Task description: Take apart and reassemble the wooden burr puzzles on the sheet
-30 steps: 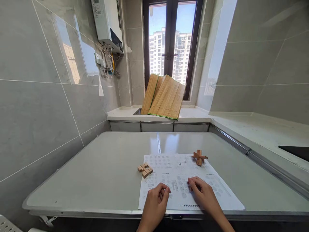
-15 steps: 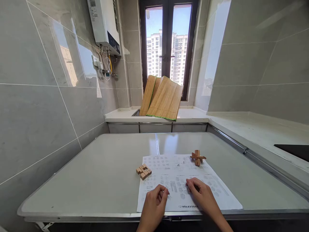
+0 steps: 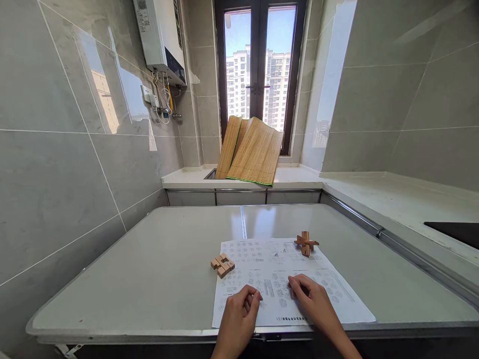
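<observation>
A printed paper sheet [image 3: 262, 279] lies on the white table [image 3: 149, 279]. My left hand [image 3: 241, 314] rests at the sheet's lower left, its fingers curled with nothing visible in them. On the right half of the sheet is my right hand [image 3: 312, 301], fingers bent and thumb near the index finger; nothing shows between them. A light wooden block puzzle [image 3: 223, 265] sits across the sheet's left edge, beyond my left hand. At the sheet's upper right corner stands a darker, cross-shaped wooden puzzle [image 3: 306, 244], beyond my right hand.
Behind the table, a folded bamboo mat [image 3: 256, 152] leans by the window on a white counter [image 3: 295, 174]. The counter [image 3: 396, 194] continues along the right side. A water heater [image 3: 160, 40] hangs on the left wall.
</observation>
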A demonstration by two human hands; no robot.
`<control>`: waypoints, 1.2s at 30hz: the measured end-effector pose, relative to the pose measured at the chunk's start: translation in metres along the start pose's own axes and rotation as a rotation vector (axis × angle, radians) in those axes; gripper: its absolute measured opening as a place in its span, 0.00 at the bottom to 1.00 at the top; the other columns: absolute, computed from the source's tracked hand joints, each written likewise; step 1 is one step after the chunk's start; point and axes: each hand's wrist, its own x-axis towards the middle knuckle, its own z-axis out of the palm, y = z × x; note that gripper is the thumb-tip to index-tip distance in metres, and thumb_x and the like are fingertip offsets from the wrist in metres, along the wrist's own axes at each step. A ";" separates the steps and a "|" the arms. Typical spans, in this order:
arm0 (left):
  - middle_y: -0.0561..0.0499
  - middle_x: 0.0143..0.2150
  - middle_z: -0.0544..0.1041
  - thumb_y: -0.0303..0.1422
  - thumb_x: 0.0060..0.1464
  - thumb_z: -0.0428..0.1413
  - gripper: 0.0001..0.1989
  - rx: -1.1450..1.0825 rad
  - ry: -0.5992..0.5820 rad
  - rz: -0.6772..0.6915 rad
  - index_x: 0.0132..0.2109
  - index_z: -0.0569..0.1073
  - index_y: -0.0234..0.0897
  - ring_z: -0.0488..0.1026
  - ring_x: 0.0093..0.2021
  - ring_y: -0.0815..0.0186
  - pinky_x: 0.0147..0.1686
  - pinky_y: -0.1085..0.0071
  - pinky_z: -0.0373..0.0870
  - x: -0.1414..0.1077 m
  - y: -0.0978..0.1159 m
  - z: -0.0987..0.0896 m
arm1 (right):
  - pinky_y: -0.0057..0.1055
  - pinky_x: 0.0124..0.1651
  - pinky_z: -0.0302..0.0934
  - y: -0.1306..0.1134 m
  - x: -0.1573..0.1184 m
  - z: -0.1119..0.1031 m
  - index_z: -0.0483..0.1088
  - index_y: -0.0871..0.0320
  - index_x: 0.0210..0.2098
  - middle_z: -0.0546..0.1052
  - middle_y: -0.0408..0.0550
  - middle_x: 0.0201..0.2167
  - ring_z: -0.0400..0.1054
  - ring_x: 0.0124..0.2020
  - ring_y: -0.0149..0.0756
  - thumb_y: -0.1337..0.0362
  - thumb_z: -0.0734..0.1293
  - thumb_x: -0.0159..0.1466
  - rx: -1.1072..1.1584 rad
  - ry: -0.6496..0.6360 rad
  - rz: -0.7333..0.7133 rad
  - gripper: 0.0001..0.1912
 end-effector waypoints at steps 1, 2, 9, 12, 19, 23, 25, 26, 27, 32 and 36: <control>0.56 0.25 0.63 0.51 0.66 0.46 0.23 0.001 0.002 0.001 0.37 0.73 0.38 0.58 0.26 0.67 0.28 0.72 0.53 0.000 0.000 0.000 | 0.32 0.37 0.59 0.000 0.000 0.000 0.67 0.54 0.23 0.76 0.46 0.27 0.69 0.31 0.41 0.43 0.56 0.70 -0.002 0.005 -0.002 0.27; 0.55 0.25 0.63 0.51 0.65 0.46 0.23 0.001 0.004 0.002 0.36 0.74 0.38 0.58 0.26 0.67 0.29 0.72 0.53 0.000 0.001 0.000 | 0.32 0.37 0.59 -0.001 0.000 0.000 0.67 0.54 0.23 0.76 0.46 0.26 0.68 0.30 0.41 0.42 0.56 0.70 -0.005 0.010 -0.003 0.28; 0.56 0.24 0.64 0.50 0.65 0.48 0.22 -0.009 0.011 0.011 0.35 0.75 0.37 0.58 0.25 0.68 0.27 0.73 0.53 0.000 0.003 -0.001 | 0.33 0.36 0.60 -0.001 0.000 0.000 0.69 0.54 0.24 0.76 0.48 0.25 0.68 0.29 0.42 0.41 0.56 0.69 -0.017 0.026 -0.014 0.29; 0.55 0.24 0.66 0.51 0.65 0.47 0.23 -0.004 0.005 0.001 0.35 0.75 0.38 0.58 0.25 0.68 0.27 0.73 0.53 0.001 0.005 -0.002 | 0.33 0.37 0.59 0.002 0.000 0.001 0.69 0.54 0.25 0.76 0.47 0.26 0.68 0.30 0.42 0.40 0.55 0.70 -0.019 0.000 -0.008 0.29; 0.52 0.29 0.72 0.49 0.66 0.46 0.21 0.135 0.145 0.040 0.38 0.74 0.40 0.67 0.30 0.63 0.32 0.70 0.63 0.009 0.013 -0.019 | 0.33 0.36 0.59 0.006 0.001 0.001 0.66 0.54 0.24 0.75 0.47 0.26 0.68 0.31 0.41 0.40 0.54 0.70 -0.040 -0.015 -0.021 0.30; 0.46 0.44 0.75 0.44 0.65 0.50 0.13 0.354 0.340 0.126 0.44 0.74 0.42 0.71 0.48 0.53 0.46 0.60 0.69 0.020 -0.008 -0.035 | 0.33 0.36 0.60 0.005 0.001 0.000 0.64 0.53 0.22 0.75 0.47 0.25 0.68 0.29 0.40 0.39 0.54 0.70 -0.035 0.005 -0.023 0.30; 0.43 0.50 0.74 0.42 0.62 0.52 0.14 0.444 0.415 0.139 0.50 0.72 0.41 0.69 0.53 0.50 0.52 0.54 0.68 0.030 -0.023 -0.042 | 0.33 0.36 0.60 0.003 0.001 0.000 0.65 0.53 0.22 0.75 0.47 0.25 0.68 0.29 0.40 0.40 0.54 0.70 -0.030 0.016 -0.023 0.30; 0.42 0.53 0.73 0.41 0.61 0.54 0.17 0.484 0.440 0.137 0.53 0.71 0.40 0.67 0.55 0.49 0.54 0.51 0.67 0.036 -0.031 -0.045 | 0.33 0.37 0.60 0.003 0.001 -0.001 0.65 0.53 0.23 0.75 0.47 0.25 0.68 0.29 0.41 0.40 0.54 0.70 -0.027 0.018 -0.023 0.30; 0.41 0.56 0.71 0.40 0.59 0.55 0.20 0.519 0.450 0.130 0.57 0.69 0.39 0.66 0.57 0.47 0.56 0.49 0.65 0.041 -0.038 -0.048 | 0.33 0.37 0.61 0.002 0.001 -0.001 0.65 0.53 0.23 0.75 0.47 0.25 0.68 0.30 0.41 0.40 0.54 0.70 -0.024 0.019 -0.024 0.30; 0.41 0.58 0.73 0.39 0.56 0.56 0.28 0.603 0.368 0.070 0.62 0.64 0.37 0.68 0.58 0.47 0.59 0.49 0.63 0.065 -0.055 -0.055 | 0.33 0.37 0.61 0.001 0.002 -0.002 0.65 0.53 0.22 0.75 0.48 0.25 0.69 0.30 0.42 0.39 0.54 0.69 -0.014 0.020 -0.024 0.30; 0.41 0.58 0.74 0.40 0.56 0.55 0.28 0.606 0.324 0.035 0.62 0.64 0.36 0.70 0.58 0.48 0.56 0.51 0.65 0.072 -0.053 -0.059 | 0.33 0.36 0.61 0.001 0.003 -0.002 0.65 0.54 0.22 0.75 0.47 0.25 0.68 0.29 0.41 0.41 0.56 0.70 -0.012 0.036 -0.025 0.29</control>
